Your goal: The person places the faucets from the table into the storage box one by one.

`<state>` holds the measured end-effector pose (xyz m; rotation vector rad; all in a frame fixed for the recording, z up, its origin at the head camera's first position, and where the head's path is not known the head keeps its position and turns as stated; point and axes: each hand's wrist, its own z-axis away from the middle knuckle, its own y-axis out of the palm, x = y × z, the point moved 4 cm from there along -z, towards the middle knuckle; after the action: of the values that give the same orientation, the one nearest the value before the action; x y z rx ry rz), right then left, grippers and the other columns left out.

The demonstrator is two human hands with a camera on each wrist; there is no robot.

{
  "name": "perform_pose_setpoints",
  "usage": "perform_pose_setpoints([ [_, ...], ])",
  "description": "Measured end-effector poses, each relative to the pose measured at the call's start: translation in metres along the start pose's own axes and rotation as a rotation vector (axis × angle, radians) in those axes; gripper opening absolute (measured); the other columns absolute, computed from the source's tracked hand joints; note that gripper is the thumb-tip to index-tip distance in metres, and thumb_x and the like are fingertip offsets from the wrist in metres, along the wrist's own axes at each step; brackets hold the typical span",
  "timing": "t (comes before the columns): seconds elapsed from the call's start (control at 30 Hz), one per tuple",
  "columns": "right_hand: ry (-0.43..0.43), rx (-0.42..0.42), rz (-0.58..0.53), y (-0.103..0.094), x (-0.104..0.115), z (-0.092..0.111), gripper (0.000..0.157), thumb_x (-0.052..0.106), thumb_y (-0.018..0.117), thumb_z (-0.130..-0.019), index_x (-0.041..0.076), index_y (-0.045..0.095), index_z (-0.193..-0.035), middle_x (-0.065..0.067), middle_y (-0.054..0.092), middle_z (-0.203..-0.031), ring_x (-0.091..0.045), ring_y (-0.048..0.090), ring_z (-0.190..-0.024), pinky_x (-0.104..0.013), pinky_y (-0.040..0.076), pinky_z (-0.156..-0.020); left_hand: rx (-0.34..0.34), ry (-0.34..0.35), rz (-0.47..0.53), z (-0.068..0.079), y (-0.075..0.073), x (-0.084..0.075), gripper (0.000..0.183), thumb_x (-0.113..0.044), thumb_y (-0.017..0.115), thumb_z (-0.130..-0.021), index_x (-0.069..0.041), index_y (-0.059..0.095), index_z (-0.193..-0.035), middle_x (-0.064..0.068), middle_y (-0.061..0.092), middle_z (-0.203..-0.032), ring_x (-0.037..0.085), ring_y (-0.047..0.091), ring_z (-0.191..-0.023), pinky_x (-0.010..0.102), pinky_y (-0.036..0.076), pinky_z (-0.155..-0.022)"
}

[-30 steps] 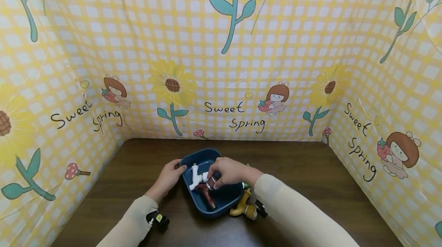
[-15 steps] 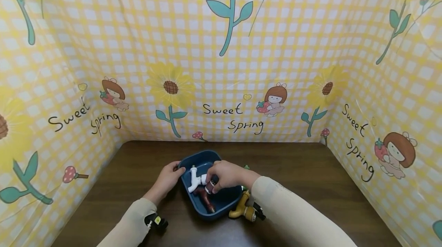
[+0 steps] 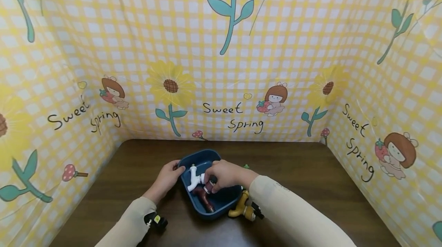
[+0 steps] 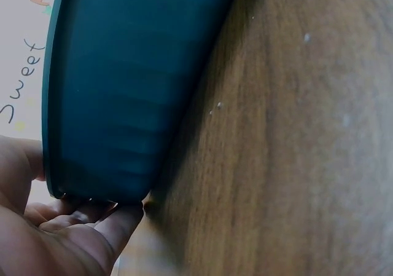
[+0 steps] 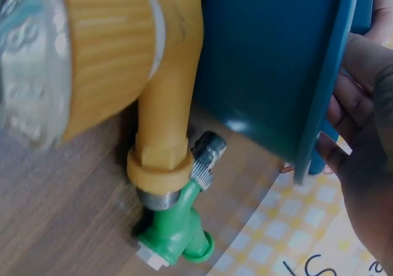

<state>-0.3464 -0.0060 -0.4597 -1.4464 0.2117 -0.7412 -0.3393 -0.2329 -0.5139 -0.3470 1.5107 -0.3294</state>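
Observation:
In the head view, a dark blue plastic basin (image 3: pixel 204 215) stands on the table. My left hand (image 3: pixel 165 181) grips its left corner, thumb at the rim; in the left wrist view the fingers press against the outer end wall (image 4: pixel 116 104). A dark red faucet (image 3: pixel 207 204) lies inside, and my right hand (image 3: pixel 226 175) pinches its knob end, which has a black part. Next to it in the basin lies a white faucet (image 3: pixel 194 178), close to the right fingertips. The right wrist view shows the right hand (image 5: pixel 368 141) reaching over the basin's rim.
Outside the basin, on its right, lies a yellow faucet (image 3: pixel 238 211), large in the right wrist view. Beside that is a green faucet (image 5: pixel 175 233), mostly hidden behind the right forearm in the head view. A checked cloth (image 3: pixel 221 66) walls the brown table (image 3: pixel 293 170).
My right hand has shifted slightly left and down with the red faucet's knob end, and the faucet has turned a little in the basin. The left hand keeps its grip on the corner.

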Motion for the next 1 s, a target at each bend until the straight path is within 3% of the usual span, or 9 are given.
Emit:
perform_pose_setpoints([
  [0.33, -0.035, 0.010, 0.033, 0.000, 0.012, 0.001, 0.030, 0.034, 0.084, -0.086, 0.033, 0.073, -0.114, 0.020, 0.064, -0.106, -0.005, 0.049, -0.099, -0.028, 0.044, -0.089, -0.006, -0.014, -0.004, 0.002, 0.001, 0.000, 0.043, -0.020, 0.055, -0.105, 0.005, 0.054, -0.140, 0.024, 0.060, -0.139, 0.033, 0.055, -0.126, 0.054, 0.042, -0.110],
  [0.63, -0.039, -0.058, -0.016, -0.018, 0.013, 0.010, 0.033, 0.035, 0.080, -0.090, 0.027, 0.073, -0.121, 0.016, 0.069, -0.114, -0.013, 0.056, -0.109, -0.029, 0.045, -0.090, -0.006, -0.008, -0.023, 0.005, 0.001, -0.001, 0.042, -0.020, 0.055, -0.105, 0.005, 0.056, -0.139, 0.023, 0.061, -0.137, 0.033, 0.056, -0.124, 0.056, 0.042, -0.109],
  [1.0, -0.022, -0.192, -0.066, -0.041, 0.010, 0.034, 0.035, 0.042, 0.076, -0.092, 0.026, 0.072, -0.124, 0.015, 0.068, -0.121, -0.013, 0.055, -0.119, -0.039, 0.046, -0.102, 0.002, -0.037, -0.007, 0.000, 0.001, 0.000, 0.044, -0.023, 0.053, -0.107, 0.005, 0.054, -0.141, 0.024, 0.058, -0.141, 0.033, 0.054, -0.128, 0.056, 0.041, -0.112],
])
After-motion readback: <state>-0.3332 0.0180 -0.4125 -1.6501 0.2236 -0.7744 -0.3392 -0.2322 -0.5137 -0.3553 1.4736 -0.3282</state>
